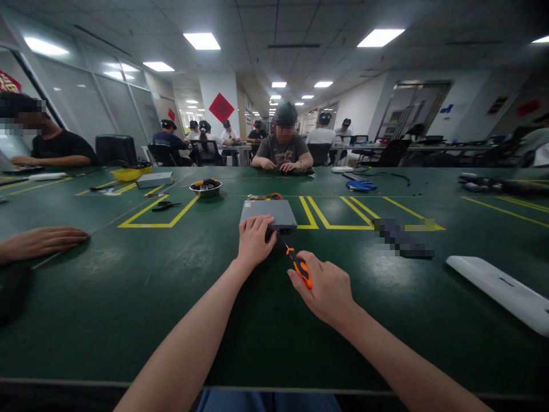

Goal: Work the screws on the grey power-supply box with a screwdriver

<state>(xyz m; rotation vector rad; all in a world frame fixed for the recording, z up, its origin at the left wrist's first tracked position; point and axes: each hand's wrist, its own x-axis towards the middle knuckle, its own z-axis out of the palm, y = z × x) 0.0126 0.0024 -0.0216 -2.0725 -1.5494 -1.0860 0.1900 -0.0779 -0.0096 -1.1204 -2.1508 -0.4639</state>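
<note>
On the green counter (128,286), the left hand (254,239) grips the grey box (269,214) at its near edge, while the right hand (326,290) pinches an orange screwdriver (297,264) pointed at that box.

Grey box (274,213) flat — orange screwdriver (300,268) at front.

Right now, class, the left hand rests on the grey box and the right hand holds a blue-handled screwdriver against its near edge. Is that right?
Not quite: the head view shows the screwdriver has an orange handle, not blue. Otherwise yes: the left hand rests on the grey box and the right hand holds the screwdriver against its near edge.
</note>
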